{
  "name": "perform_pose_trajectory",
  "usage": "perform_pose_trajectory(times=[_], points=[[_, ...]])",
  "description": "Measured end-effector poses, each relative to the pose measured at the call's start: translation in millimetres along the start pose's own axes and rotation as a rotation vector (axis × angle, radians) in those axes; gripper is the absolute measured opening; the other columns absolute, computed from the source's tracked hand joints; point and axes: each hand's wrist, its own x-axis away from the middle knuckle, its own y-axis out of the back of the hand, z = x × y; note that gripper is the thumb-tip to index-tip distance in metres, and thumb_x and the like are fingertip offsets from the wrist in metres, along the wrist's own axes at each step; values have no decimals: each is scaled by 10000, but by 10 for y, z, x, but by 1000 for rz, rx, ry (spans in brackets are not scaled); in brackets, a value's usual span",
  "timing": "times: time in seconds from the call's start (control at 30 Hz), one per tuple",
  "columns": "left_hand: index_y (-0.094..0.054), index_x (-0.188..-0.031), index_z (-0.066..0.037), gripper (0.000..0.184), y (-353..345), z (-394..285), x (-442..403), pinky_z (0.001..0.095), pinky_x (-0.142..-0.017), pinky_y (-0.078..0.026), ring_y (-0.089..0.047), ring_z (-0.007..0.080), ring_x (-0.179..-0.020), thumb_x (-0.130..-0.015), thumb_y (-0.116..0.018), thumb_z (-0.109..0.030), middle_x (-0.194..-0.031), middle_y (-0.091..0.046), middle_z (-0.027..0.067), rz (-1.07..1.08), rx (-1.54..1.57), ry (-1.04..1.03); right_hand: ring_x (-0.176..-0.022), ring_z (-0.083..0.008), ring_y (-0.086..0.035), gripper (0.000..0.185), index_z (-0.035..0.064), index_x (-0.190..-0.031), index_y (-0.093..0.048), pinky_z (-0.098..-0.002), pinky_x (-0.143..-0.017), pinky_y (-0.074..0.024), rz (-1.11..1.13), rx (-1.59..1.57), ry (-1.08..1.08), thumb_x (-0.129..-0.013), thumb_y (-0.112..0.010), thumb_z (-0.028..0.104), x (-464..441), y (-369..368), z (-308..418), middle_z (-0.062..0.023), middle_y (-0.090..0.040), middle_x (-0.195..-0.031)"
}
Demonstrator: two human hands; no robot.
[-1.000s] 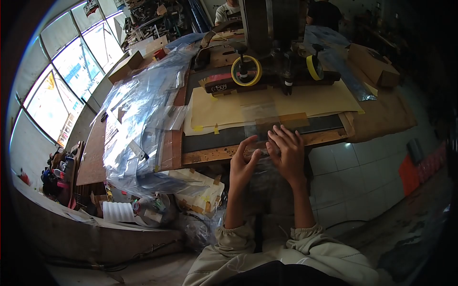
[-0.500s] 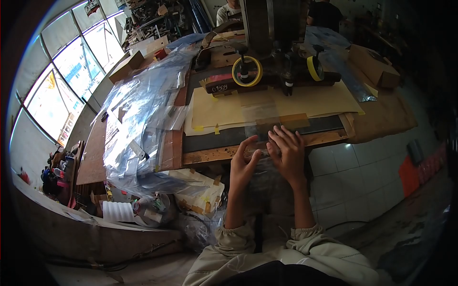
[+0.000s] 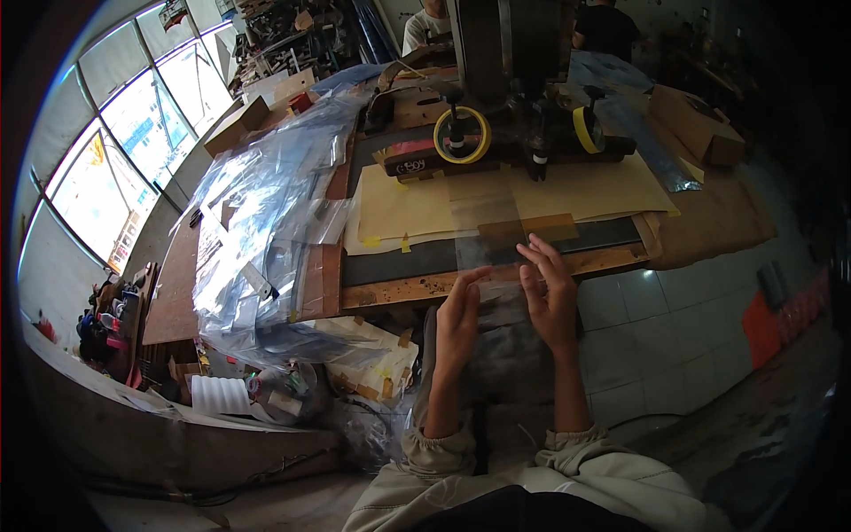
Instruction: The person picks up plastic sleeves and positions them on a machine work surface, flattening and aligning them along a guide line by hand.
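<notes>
1. Plastic sheets (image 3: pixel 257 226), left on the bench (image 3: pixel 168 306): overhanging the near edge, they might slide if brushed.
2. Left hand (image 3: pixel 458 315): raised, fingers together, pointing far; grip narrow; whether it pinches anything cannot be told.
3. Clear strip (image 3: pixel 485 204), centre: over the tan sheet (image 3: pixel 399 208), reaching nearward between the hands; uneven tension could skew or crease it.
4. Right hand (image 3: pixel 551 288): fingers angled far and left; grip agape, apparently unladen.
</notes>
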Motion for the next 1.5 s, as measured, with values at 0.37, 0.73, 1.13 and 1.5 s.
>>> perform_pose_trajectory(times=[0.37,0.73,1.13,1.5], points=[[-613,-1172,25,280,7,-155,-27,208,-840,-398,-534,62,-915,-1019,-416,-102,-1081,-649,48,10,99,114,-771,-85,-597,215,30,-1094,-665,-248,-738,-482,-5,-252,-244,-921,-619,149,-24,28,26,-92,-607,-1170],[-647,-1136,-7,251,161,-502,85,188,-524,-270,-355,-11,-594,-994,-443,-46,-696,-501,-71,33,57,152,-791,-57,-555,304,-2,-1183,-594,-231,-733,-467,169,-489,-476,-918,-627,143,13,198,311,-57,-597,-1118],[-581,-1181,-10,312,373,-674,1070,204,-535,-372,-500,19,-556,-914,-420,2,-725,-645,12,239,-30,285,-986,-118,-609,462,16,-1354,-438,-277,-825,-467,103,-627,-543,-935,-591,137,3,335,71,-74,-654,-1089],[-26,-1465,-160,874,256,-357,1053,318,-907,-473,-588,239,-1075,-729,-455,34,-1229,-534,222,192,611,429,-844,-82,-579,408,21,-1252,-547,-232,-718,-503,83,-451,-461,-860,-662,29,71,217,7,-67,-616,-1096]])
